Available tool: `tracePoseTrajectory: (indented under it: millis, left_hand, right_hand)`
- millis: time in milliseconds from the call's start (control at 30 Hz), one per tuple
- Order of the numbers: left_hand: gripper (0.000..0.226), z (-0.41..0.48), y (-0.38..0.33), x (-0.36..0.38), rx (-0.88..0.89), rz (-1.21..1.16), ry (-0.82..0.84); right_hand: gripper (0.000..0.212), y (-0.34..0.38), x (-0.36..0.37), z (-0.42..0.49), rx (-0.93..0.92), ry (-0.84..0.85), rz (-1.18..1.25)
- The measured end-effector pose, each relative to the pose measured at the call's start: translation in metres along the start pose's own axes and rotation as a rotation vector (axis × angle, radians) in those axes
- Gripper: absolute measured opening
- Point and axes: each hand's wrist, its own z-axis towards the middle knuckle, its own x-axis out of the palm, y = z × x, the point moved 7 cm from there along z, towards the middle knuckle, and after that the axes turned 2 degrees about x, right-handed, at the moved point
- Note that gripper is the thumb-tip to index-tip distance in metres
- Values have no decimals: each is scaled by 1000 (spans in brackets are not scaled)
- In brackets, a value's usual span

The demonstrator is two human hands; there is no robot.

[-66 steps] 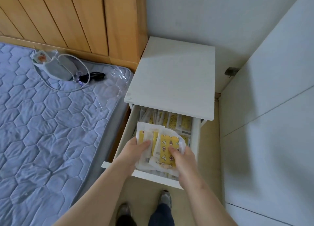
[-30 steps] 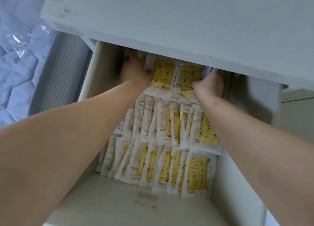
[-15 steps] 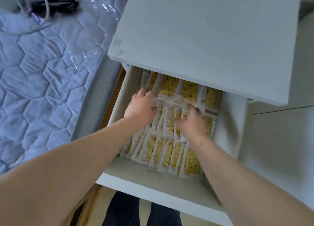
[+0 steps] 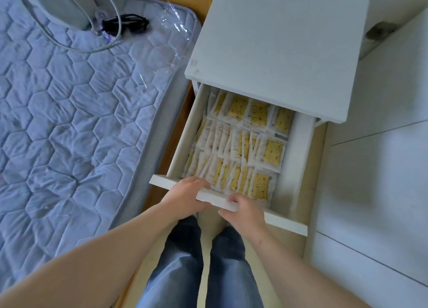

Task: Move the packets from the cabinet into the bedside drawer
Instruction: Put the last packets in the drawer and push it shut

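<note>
Packets (image 4: 243, 145) lie in rows in the drawer (image 4: 284, 222) — loading looks done. Left hand (image 4: 185, 197) and right hand (image 4: 244, 211) both curl over its front edge; next, likely an even push shut.

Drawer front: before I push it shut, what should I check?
1. Left hand and right hand grip the drawer front: ok.
2. No packets hang over the drawer's walls: ok.
3. Both hands free of packets: ok.
4. Packets sit lower than the bedside unit's top: cannot tell.
5. Fingers clear for a full close: probably not ok, the left fingers curl over the front's top edge.
</note>
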Motion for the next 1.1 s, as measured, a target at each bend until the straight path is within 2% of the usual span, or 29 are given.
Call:
tracePoseTrajectory:
  millis: [100,200,300,400,667,800,933,1033,1100]
  left_hand:
    - [54,-20,1,6,59,163,32]
    - [50,-25,-7,4,97,252,-77]
    - [44,-27,-18,4,152,392,-207]
    - [42,-30,-17,15,220,503,-197]
    - [49,-18,-12,8,278,607,-159]
    - [47,-1,-26,-7,299,625,-197]
    - [42,22,-48,-27,308,607,-266]
    - [57,30,-53,-53,287,625,-366]
    - [77,36,-56,-72,271,664,-421]
  right_hand:
    - [46,10,2,-19,-79,-75,-148]
    - [45,6,-4,-32,-138,-158,-305]
    - [43,5,-5,-39,-288,-230,-520]
    - [50,0,-3,-39,-350,-320,-579]
    - [53,9,-2,-29,-406,-387,-558]
    - [50,8,-24,-21,-383,-468,-515]
    - [40,4,-51,-9,-327,-461,-462]
    - [42,14,-69,5,-340,-466,-467]
    - [57,21,-83,14,-328,-517,-537]
